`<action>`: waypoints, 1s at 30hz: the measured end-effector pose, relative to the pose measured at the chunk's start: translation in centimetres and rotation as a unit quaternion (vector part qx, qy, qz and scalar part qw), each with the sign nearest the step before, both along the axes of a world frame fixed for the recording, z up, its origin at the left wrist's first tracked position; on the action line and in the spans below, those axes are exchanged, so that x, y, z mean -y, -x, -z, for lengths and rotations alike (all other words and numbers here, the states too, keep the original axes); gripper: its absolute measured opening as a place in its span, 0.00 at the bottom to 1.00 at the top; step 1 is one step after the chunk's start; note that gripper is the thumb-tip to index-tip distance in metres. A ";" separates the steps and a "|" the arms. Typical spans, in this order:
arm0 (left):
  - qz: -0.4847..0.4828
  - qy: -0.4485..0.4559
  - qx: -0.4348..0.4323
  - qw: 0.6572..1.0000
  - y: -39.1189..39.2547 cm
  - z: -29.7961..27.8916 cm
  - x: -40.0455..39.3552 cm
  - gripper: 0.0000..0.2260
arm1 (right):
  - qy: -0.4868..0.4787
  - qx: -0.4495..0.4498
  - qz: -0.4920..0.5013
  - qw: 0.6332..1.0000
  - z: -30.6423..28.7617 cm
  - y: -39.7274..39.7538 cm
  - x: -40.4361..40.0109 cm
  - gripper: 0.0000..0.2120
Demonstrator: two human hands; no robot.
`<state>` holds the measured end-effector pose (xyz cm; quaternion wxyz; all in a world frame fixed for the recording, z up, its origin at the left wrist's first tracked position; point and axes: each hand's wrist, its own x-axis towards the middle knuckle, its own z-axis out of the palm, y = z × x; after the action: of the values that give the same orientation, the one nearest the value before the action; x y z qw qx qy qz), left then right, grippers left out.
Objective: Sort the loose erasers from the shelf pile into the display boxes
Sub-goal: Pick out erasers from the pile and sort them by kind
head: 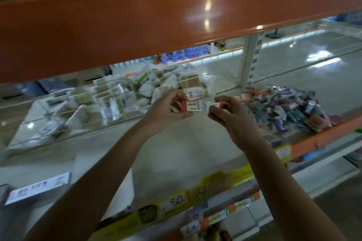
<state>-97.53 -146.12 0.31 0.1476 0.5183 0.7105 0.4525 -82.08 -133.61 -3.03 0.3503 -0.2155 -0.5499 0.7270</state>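
Each grip pinches one eraser, left hand (168, 110) and right hand (228, 116), beside the loose pile (290, 109) under an orange beam (137, 25).

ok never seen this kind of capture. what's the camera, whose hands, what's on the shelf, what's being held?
There is no robot here. One wide-angle camera sits on a person's head, looking forward and down at their bare hands. The left hand pinches a small eraser marked 2B. The right hand holds another eraser. On the shelf, a pile of loose erasers lies to the right, and clear display boxes holding packets stand to the left. An orange beam crosses above.
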 end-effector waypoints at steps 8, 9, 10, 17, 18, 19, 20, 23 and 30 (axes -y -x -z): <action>-0.049 -0.029 0.182 0.982 3.1 0.4 9.5 0.13 | -0.028 0.012 -0.087 0.996 -0.5 4.2 8.0 0.16; -0.051 -0.032 0.198 0.978 3.5 0.4 10.7 0.13 | -0.037 0.019 -0.095 0.995 -0.7 4.7 9.1 0.17; -0.056 -0.033 0.211 0.975 4.0 0.4 11.8 0.13 | -0.044 0.024 -0.099 0.994 -0.9 5.2 10.1 0.18; -0.077 -0.041 0.296 0.951 6.9 0.6 19.0 0.12 | -0.115 0.058 -0.109 0.986 -2.1 8.5 16.4 0.18; -0.083 -0.049 0.320 0.942 7.3 0.6 19.7 0.12 | -0.118 0.060 -0.114 0.985 -2.2 8.8 17.1 0.18; -0.090 -0.057 0.347 0.932 7.6 0.6 20.4 0.13 | -0.121 0.062 -0.117 0.984 -2.2 9.2 17.8 0.18; -0.095 -0.061 0.375 0.920 7.9 0.7 21.1 0.12 | -0.125 0.062 -0.121 0.983 -2.2 9.6 18.4 0.17; -0.085 -0.043 0.448 0.889 8.7 0.6 23.0 0.08 | -0.141 0.067 -0.129 0.979 -2.1 10.7 20.1 0.16; -0.120 0.005 0.460 0.880 10.1 0.9 26.2 0.08 | -0.151 0.069 -0.150 0.975 -1.2 12.7 23.3 0.15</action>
<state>-107.60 -172.35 -0.57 0.4051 0.1618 0.6210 0.6512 -94.79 -156.87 -1.87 0.2265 -0.1247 -0.7022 0.6633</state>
